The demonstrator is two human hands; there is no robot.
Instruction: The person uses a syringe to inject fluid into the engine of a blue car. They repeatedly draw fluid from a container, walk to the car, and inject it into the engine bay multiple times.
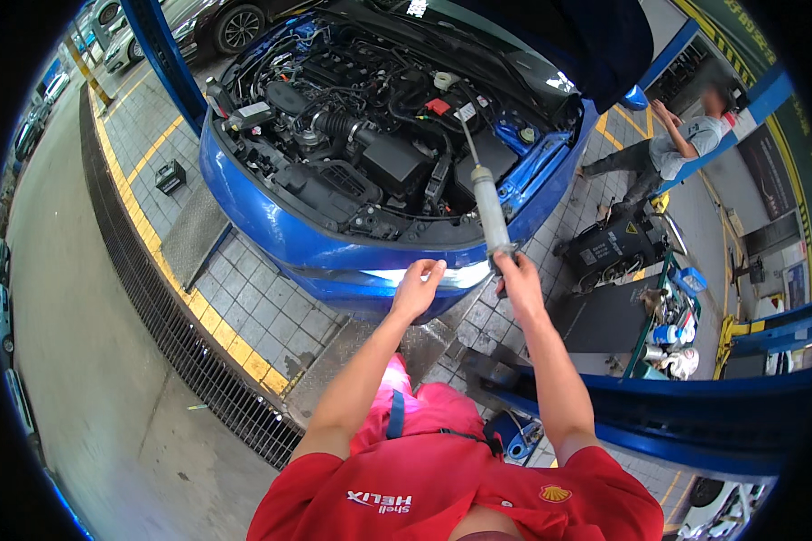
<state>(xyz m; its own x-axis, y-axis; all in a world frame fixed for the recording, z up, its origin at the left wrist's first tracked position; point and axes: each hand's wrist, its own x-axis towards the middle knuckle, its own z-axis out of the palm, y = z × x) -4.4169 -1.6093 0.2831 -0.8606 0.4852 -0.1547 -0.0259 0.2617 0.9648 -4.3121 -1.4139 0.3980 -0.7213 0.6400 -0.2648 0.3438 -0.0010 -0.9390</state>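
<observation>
My right hand point(521, 284) is wrapped round the black handle of a large fluid syringe point(490, 207). Its pale, see-through barrel points up and away from me, and a long thin tube runs from its tip over the right side of the engine bay point(392, 158). To the left of the handle, my left hand point(416, 291) is raised before the car's front edge, apart from the syringe. Its fingers are curled in toward the thumb, with nothing visible in them. Both hands are in front of the blue car point(334, 242), whose hood is up.
A black wheeled machine point(609, 245) stands right of the car, with a person point(681, 144) behind it. Bottles and cans point(672, 335) crowd a cart at the right. Blue lift posts point(158, 54) flank the car. A small black box point(170, 177) and a floor grate point(167, 307) lie left.
</observation>
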